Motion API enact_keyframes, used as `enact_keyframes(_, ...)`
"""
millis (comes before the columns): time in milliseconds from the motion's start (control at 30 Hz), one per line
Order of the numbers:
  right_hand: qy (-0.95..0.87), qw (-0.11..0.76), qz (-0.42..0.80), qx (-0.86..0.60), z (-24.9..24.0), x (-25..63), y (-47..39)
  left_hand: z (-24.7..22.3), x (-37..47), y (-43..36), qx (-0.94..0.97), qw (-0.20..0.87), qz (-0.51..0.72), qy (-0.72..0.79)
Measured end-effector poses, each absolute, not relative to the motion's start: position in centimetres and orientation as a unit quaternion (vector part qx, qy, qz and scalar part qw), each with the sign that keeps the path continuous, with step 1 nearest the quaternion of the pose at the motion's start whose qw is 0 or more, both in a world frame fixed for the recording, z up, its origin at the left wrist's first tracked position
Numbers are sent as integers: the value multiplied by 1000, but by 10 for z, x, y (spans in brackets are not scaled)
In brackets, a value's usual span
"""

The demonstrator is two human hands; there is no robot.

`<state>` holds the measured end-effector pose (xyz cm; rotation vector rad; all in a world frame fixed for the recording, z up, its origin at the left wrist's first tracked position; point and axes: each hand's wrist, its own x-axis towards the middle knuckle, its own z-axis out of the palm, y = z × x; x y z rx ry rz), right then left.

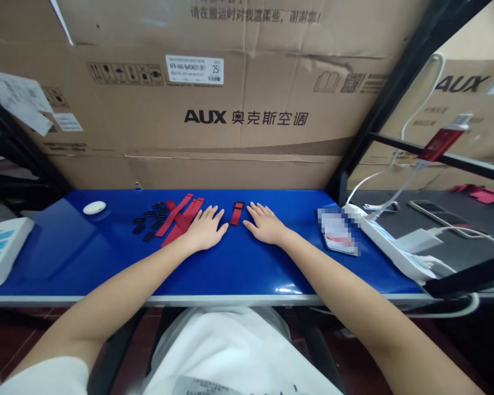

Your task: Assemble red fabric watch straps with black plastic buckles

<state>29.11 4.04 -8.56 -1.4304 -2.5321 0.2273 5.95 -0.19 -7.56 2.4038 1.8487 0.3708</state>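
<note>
My left hand [206,227] lies flat on the blue tabletop with its fingers spread, beside and partly over the ends of several red webbing straps [176,219]. Flat on the table, too, is my right hand [265,223], fingers apart and holding nothing. Between the two hands sits a short red strap [237,214] with a black buckle [239,204] at its far end; neither hand appears to touch it. Left of the red straps is a loose group of small black buckles [150,222].
A white oval object [94,208] lies at the back left, near a white device [4,249]. On the right are a phone [338,233] and a white power strip [389,244] with cables. A large cardboard box [206,137] stands behind the blue table [247,269].
</note>
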Motion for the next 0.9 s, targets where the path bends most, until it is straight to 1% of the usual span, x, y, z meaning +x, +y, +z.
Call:
enact_keyframes(200,-874,106,71,-469,-85,292,37,-77,72,-4,801,68,96,587)
enact_keyframes(333,-876,99,68,-467,-84,292,36,-78,69,-4,802,64,92,586)
enact_keyframes(467,-875,96,67,-469,-83,292,35,-79,69,-3,803,56,96,586)
enact_keyframes(800,-875,98,69,-470,-84,291,36,-77,70,-4,798,79,116,586)
enact_keyframes(900,-875,96,73,-469,-83,291,36,-76,70,-4,797,75,105,589)
